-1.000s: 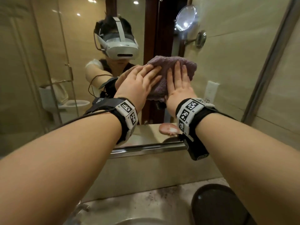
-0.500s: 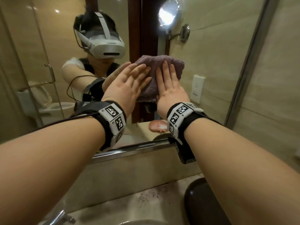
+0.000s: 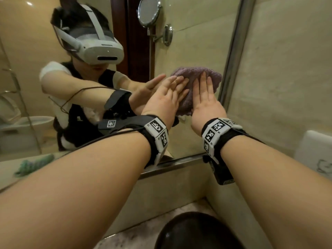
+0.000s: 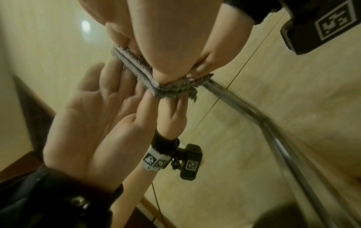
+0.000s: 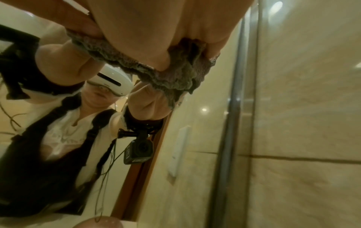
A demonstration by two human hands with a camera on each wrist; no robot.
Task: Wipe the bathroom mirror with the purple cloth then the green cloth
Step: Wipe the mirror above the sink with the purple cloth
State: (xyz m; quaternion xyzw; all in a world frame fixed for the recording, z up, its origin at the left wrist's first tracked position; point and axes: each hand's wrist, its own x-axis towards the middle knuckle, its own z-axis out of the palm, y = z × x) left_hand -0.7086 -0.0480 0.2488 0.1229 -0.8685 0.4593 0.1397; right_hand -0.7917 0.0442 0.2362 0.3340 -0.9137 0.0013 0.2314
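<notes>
The purple cloth (image 3: 213, 79) is pressed flat against the bathroom mirror (image 3: 188, 42), close to its right metal frame (image 3: 231, 60). My left hand (image 3: 168, 97) lies on the cloth's left part with straight fingers. Beside it, my right hand (image 3: 204, 99) presses the cloth's middle, fingers straight too. From the left wrist, the cloth (image 4: 171, 89) is squeezed between my hand (image 4: 175, 38) and the glass. The right wrist view shows the cloth (image 5: 175, 74) bunched under my palm (image 5: 175, 27). A green cloth (image 3: 34, 164) shows as a reflection on the counter, low left in the mirror.
A round shaving mirror (image 3: 149, 11) on a wall arm is reflected above the cloth. Below the mirror runs a metal ledge (image 3: 179, 162). A black round object (image 3: 194, 230) sits on the marble counter (image 3: 140, 234). A white box (image 3: 316, 153) stands at the right wall.
Both hands have slid the purple cloth to the right and down across the glass, up to the mirror's right frame. Both hands stay flat on it.
</notes>
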